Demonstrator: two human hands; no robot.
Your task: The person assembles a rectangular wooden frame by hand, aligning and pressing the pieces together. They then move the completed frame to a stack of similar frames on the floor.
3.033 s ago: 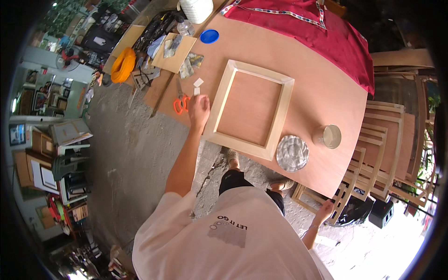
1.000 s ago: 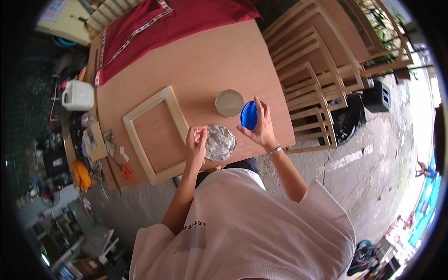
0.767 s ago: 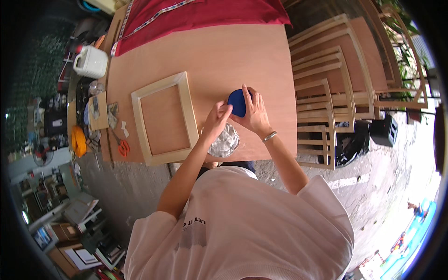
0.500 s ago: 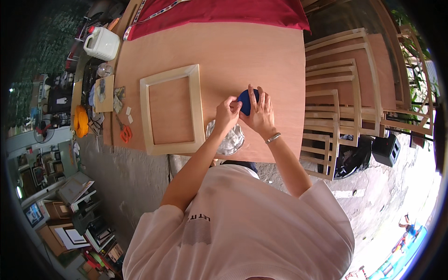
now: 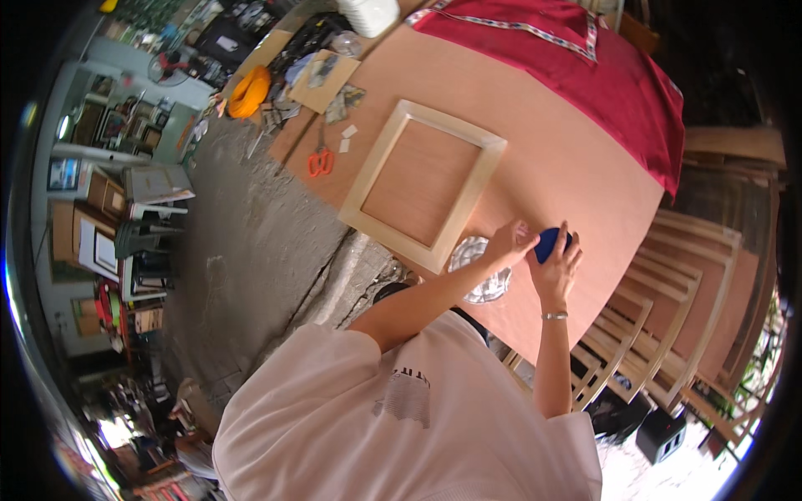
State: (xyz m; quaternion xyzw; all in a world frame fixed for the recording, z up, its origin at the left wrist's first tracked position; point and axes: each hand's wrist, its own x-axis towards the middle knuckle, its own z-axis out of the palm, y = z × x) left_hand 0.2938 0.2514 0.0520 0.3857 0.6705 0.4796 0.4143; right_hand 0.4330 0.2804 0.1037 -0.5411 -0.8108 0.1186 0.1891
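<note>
My right hand (image 5: 556, 271) is closed around a round dark blue object (image 5: 548, 244), its fingers reaching over the edge. What kind of object it is I cannot make out. Close beside it is my left hand (image 5: 511, 245), thumb and fingers pinched together near the blue edge; whatever lies between those fingertips is hidden. A shiny silver dish (image 5: 488, 286), crinkled like foil, sits on the wooden tabletop under my left wrist, partly covered by it. Left of the dish, a bare pale wooden picture frame (image 5: 469, 196) lies flat.
Orange-handled scissors (image 5: 320, 162) and small white pieces lie near the table's left edge. Red cloth (image 5: 560, 58) with patterned trim covers the far side. A white jug (image 5: 370, 15) and an orange coil (image 5: 249, 92) are at far left. Wooden frames (image 5: 668, 288) lean at the right.
My view has swung, so the table appears rotated and shifted right. Both hands stay close together around the blue object, my left fingertips now slightly off its edge.
</note>
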